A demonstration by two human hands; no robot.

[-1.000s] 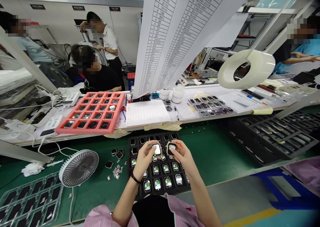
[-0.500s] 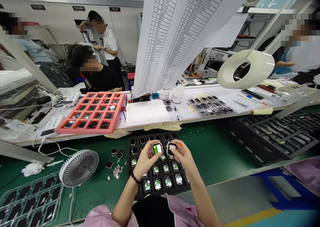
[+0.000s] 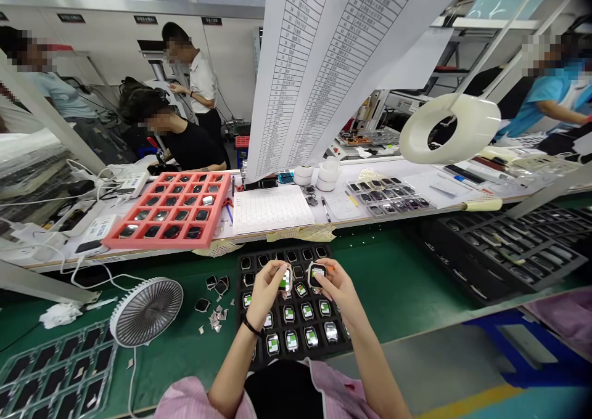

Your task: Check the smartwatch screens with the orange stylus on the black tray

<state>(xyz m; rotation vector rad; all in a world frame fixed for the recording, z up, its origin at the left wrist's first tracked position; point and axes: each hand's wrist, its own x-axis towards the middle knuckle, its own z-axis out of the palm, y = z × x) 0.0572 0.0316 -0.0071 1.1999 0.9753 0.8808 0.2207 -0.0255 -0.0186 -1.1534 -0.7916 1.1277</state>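
Observation:
My left hand (image 3: 267,289) grips a smartwatch without a strap (image 3: 285,280), its lit green-and-white screen turned partly sideways. Fingers and thumb of my right hand (image 3: 337,284) close on a second strapless smartwatch (image 3: 317,275), also lit, with the thumb on its screen. Both watches are held up over a black foam tray (image 3: 298,358). Rows of similar watch bodies fill this tray, and several in the nearer rows, such as one watch (image 3: 311,337), show green and white screens. My hands and forearms hide part of the tray.
Left of the tray lie loose watch bodies (image 3: 202,305) and small scraps (image 3: 216,317). A white fan (image 3: 147,311) stands beyond them, near a clear plastic tray (image 3: 108,370). The raised shelf bears a pink foam tray (image 3: 160,241). A tape roll (image 3: 481,129) and paper list (image 3: 296,86) hang ahead.
The watch in my left hand has turned sideways and moved slightly left, away from the other one. My right hand has stayed nearly still.

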